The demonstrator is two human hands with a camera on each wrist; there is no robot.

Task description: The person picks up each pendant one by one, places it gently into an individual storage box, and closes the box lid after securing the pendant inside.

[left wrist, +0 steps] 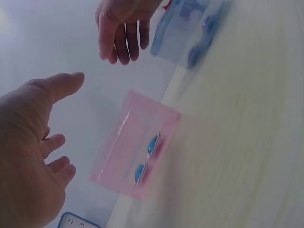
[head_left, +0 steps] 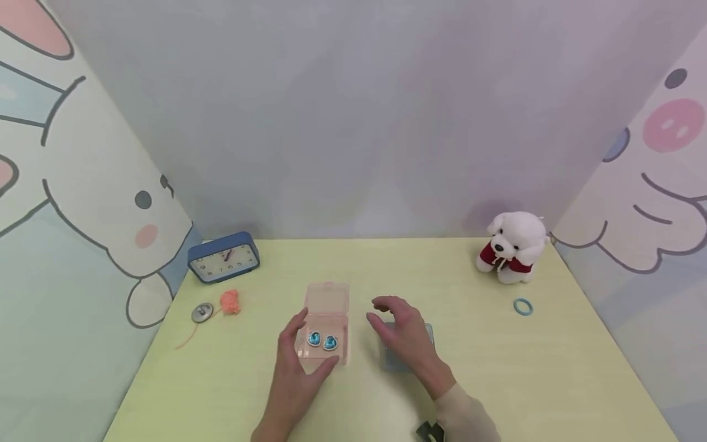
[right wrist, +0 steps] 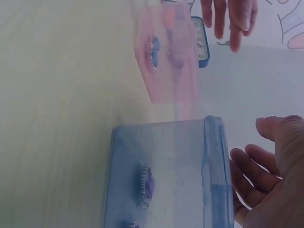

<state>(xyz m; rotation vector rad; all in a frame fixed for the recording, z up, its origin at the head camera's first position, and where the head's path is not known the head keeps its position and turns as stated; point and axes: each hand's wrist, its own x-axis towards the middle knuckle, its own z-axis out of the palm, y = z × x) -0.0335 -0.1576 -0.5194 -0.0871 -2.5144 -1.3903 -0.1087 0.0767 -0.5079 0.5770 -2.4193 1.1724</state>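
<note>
A pink see-through box stands with its lid raised, holding two blue gem earrings with sparkling rims. My left hand is spread at the box's left and near sides, thumb by the near right corner, gripping nothing. To the right lies a clear blue box, partly hidden under my right hand. Purple gem earrings show inside that blue box in the right wrist view. Loosely bent and holding nothing, the right hand's fingers point toward the pink box.
At the back left stands a blue alarm clock. Before it lie a round silver object and an orange bundle with a string. A white plush dog sits back right, with a blue ring in front. Walls enclose three sides.
</note>
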